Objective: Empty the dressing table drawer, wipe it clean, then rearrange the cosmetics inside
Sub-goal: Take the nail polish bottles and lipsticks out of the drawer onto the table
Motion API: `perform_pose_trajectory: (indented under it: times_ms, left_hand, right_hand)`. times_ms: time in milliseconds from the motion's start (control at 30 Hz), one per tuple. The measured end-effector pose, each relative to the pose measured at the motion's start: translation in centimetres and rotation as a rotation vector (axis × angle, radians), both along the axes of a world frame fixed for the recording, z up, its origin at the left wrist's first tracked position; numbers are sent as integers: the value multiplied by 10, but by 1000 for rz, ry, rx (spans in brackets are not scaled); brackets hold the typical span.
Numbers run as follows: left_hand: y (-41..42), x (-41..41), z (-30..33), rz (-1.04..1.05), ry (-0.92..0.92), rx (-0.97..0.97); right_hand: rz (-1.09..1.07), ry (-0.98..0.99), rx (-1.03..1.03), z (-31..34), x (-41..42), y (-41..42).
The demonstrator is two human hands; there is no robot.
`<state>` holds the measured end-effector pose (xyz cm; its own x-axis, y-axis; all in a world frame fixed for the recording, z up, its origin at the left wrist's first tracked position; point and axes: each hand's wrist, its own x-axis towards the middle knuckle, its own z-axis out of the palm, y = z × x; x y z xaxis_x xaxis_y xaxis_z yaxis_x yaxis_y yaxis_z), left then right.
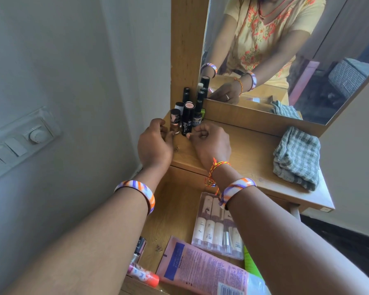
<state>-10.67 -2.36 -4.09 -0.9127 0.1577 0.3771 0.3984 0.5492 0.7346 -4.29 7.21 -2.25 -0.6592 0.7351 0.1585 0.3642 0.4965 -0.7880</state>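
In the open drawer (pixel 172 211) nearest the viewer, a pink tube (pixel 202 271) and a clear foundation set (pixel 218 228) already lie, so refilling seems under way. Beyond it, on the tabletop, the left hand (pixel 155 143) pinches a small bottle (pixel 175 121); the right hand (pixel 211 143), fingers curled, grips the black "HD" makeup stick (pixel 187 119). A bottle reading "IVE" (pixel 197 119) waits behind.

Counts — upright bottles (pixel 187 116) at counter's 11 o'clock: about seven; folded cloth (pixel 296 158): one; drawer — pink tube (pixel 200 269): one; clear vial pack (pixel 217 226): one.

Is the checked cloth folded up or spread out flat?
Folded. The cloth sits on the tabletop as a thick bundle with layered edges.
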Motion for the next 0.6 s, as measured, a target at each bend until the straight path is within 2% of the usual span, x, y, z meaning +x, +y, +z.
perform_pose_trajectory:
  times_ms: [167, 333, 433, 533, 600]
  left_hand:
    - [-4, 5, 6, -30, -35, 3]
    - [-18, 23, 12, -79, -135, 128]
    - [-32, 38, 13, -129, -124, 140]
    - [-44, 51, 14, -254, -170, 114]
    - [-52, 57, 18, -431, -323, -21]
  right_hand:
    - [-15, 27, -49, 2, 7, 0]
    - [-11, 34, -78, 5, 28, -8]
    - [19, 8, -63, 4, 44, -16]
    - [19, 11, -61, 5, 60, -24]
    - [41, 8, -32, 5, 69, -29]
